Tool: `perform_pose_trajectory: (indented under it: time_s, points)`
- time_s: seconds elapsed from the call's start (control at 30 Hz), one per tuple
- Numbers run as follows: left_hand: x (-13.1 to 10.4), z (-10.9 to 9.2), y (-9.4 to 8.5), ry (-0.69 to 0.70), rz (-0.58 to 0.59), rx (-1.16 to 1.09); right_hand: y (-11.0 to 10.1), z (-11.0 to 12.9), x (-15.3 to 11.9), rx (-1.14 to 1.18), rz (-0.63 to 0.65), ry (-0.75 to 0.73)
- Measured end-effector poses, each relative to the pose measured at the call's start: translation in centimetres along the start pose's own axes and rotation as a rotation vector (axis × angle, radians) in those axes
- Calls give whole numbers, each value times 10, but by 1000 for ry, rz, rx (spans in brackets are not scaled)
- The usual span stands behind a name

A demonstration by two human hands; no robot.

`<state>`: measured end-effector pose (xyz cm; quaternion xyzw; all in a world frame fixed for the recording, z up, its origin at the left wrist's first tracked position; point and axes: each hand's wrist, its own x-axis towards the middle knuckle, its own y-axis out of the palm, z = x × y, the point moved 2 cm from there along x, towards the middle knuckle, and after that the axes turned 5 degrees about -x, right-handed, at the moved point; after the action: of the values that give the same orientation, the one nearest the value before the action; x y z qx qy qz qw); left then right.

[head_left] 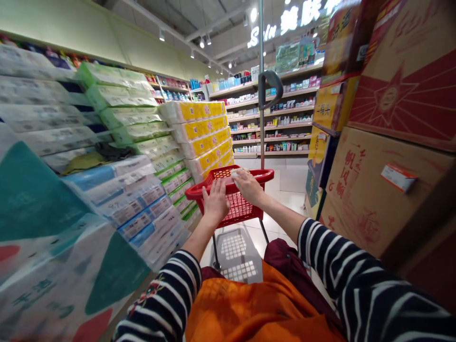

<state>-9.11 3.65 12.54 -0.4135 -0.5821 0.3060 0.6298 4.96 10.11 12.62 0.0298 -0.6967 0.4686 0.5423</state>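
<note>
A red plastic shopping cart (237, 209) with a lattice basket stands in front of me on thin dark legs. My left hand (216, 202) rests on the near rim, left of the middle, its fingers stretched out over the red plastic. My right hand (248, 186) lies farther right on the same rim, fingers together and bent over. A small white piece, apparently a cloth or wipe (234, 174), shows at its fingertips; the rest is covered by the hand. Both sleeves are striped navy and white.
Stacked tissue packs (206, 135) line the left side, close to the cart. Cardboard cartons (374, 175) are piled on the right. A metal pole (262, 142) with a grey loop handle (270, 90) rises behind the cart. Stocked shelves (285, 124) stand beyond the tiled floor.
</note>
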Motion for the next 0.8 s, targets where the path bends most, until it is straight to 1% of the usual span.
perform_pose_trajectory:
  time_s: [0.07, 0.1, 0.17, 0.27, 0.33, 0.4, 0.43, 0.47, 0.53, 0.67, 0.73, 0.8]
  points:
    - [2, -7, 3, 17, 36, -2, 3, 3, 0, -7, 12, -16]
    - [3, -7, 4, 21, 40, -1, 2, -1, -1, -19, 23, -1]
    - [2, -5, 6, 27, 26, 1, -6, -18, -6, -63, 49, 75]
    - [-1, 0, 7, 30, 0, 0, -23, -53, -15, -145, 78, 242]
    - [-2, 1, 7, 26, -10, -6, -33, -72, -19, -176, 74, 353]
    - [-3, 1, 7, 26, -18, -10, -37, -82, -22, -173, 56, 431]
    - [-3, 0, 8, 26, -22, -10, -38, -82, -22, -160, 40, 442]
    - [-4, -1, 8, 24, -29, -8, -37, -79, -22, -139, 22, 427]
    - [-5, -3, 9, 14, -45, -2, -31, -62, -20, -84, -12, 329]
    - [-6, -5, 9, -17, -47, 9, -10, -13, -14, 28, -59, 92]
    - [-7, -3, 9, -4, -33, 13, -1, 5, -11, 50, -76, 31]
    - [-8, 3, 8, 8, -38, 13, 2, 11, -10, 44, -72, 19]
